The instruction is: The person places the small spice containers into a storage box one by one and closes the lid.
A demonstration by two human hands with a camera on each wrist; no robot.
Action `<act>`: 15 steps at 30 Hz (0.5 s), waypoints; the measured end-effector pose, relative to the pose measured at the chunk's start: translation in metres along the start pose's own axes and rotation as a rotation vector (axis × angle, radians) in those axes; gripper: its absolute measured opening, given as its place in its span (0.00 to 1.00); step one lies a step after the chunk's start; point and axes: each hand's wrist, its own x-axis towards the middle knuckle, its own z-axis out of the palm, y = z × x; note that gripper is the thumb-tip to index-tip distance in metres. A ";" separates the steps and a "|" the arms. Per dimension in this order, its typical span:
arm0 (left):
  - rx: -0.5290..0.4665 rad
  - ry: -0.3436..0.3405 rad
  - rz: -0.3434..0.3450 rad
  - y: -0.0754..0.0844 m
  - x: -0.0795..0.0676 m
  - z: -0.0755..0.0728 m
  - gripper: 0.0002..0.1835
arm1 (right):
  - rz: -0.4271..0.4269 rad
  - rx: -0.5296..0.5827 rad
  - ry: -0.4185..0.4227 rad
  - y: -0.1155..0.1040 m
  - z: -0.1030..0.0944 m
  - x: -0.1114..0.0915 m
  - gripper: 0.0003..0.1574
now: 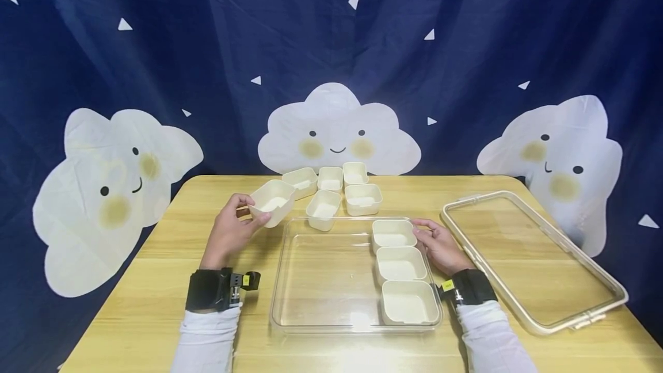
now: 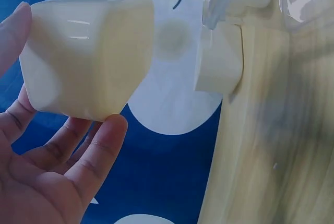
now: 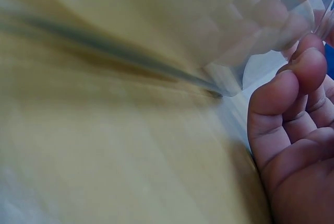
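The left hand (image 1: 233, 232) grips a cup (image 1: 273, 201) between thumb and fingers, tilted and raised off the table (image 1: 129, 315), near the far left corner of the clear tray (image 1: 326, 281). Five loose cups (image 1: 330, 178) cluster behind the tray. Three upright cups (image 1: 401, 265) line its right side, front to back. The right hand (image 1: 440, 247) has its fingertips at the tray's far right corner, beside the rearmost upright cup; whether they pinch the rim, I cannot tell. Rightmost, the lid (image 1: 533, 263) lies on the table.

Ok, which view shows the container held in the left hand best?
Left wrist: the container is largest there, outer walls up close, left hand gripping it. Head shows it smaller, but with its open inside. Right wrist: can't make it out.
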 end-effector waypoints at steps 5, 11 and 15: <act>-0.011 -0.023 0.005 0.004 -0.002 0.001 0.26 | -0.009 -0.013 0.005 0.000 -0.001 0.001 0.25; -0.031 -0.051 -0.022 0.011 -0.004 0.004 0.28 | -0.013 -0.010 0.003 0.000 -0.001 0.000 0.26; -0.046 -0.079 -0.032 0.016 -0.005 0.006 0.30 | -0.018 -0.004 -0.004 0.000 0.000 0.000 0.25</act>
